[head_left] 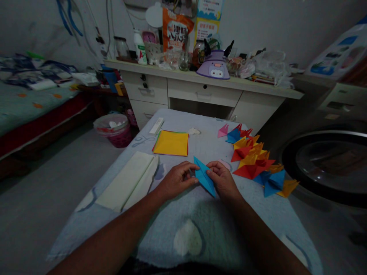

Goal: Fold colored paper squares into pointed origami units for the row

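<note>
A blue folded paper (204,178), shaped like a narrow diamond, is held above the cloth-covered table (172,214). My left hand (179,178) grips its left edge between thumb and fingers. On the other side, my right hand (223,178) pinches its right edge, thumb on top. Beyond my left hand lies a stack of square paper (172,143) with a yellow sheet on top. Several folded paper figures in red (252,168), yellow, blue and pink stand in a cluster to the right of my right hand.
A folded pale cloth or paper (126,181) lies on the table's left side. Near the far edge are a small white box (156,126) and a crumpled white piece (194,131). Behind stands a cluttered white desk (200,89); a pink bin (114,130) is left, a washing machine (329,152) right.
</note>
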Demonstrator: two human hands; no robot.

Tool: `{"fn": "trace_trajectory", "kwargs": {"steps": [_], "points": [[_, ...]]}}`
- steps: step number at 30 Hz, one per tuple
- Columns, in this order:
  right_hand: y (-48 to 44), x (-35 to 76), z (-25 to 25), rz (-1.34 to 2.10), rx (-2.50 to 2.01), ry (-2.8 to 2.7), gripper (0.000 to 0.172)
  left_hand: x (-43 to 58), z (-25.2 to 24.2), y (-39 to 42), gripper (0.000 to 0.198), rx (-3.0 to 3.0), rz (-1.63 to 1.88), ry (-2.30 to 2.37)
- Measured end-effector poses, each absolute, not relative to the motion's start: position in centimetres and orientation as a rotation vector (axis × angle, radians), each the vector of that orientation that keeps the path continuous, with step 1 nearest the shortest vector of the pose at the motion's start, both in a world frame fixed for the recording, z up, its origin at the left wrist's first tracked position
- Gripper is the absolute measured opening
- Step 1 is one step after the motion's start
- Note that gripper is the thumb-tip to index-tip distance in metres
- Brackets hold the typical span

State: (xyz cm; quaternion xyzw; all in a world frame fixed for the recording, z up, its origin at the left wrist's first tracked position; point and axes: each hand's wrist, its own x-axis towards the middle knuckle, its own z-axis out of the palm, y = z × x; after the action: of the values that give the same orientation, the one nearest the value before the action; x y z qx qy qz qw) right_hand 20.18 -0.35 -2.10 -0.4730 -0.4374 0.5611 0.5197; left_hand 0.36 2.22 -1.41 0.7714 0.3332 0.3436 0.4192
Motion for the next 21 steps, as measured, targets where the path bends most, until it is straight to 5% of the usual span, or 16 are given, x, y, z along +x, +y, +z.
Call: {"fn": "trace_trajectory", "kwargs": {"steps": [21], "points": [[-0.73,19.83,-1.94,1.406,-1.108,-1.279,0.026,0.31,-1.11,2.09,0.012,2.381,1.093,0.915]]}}
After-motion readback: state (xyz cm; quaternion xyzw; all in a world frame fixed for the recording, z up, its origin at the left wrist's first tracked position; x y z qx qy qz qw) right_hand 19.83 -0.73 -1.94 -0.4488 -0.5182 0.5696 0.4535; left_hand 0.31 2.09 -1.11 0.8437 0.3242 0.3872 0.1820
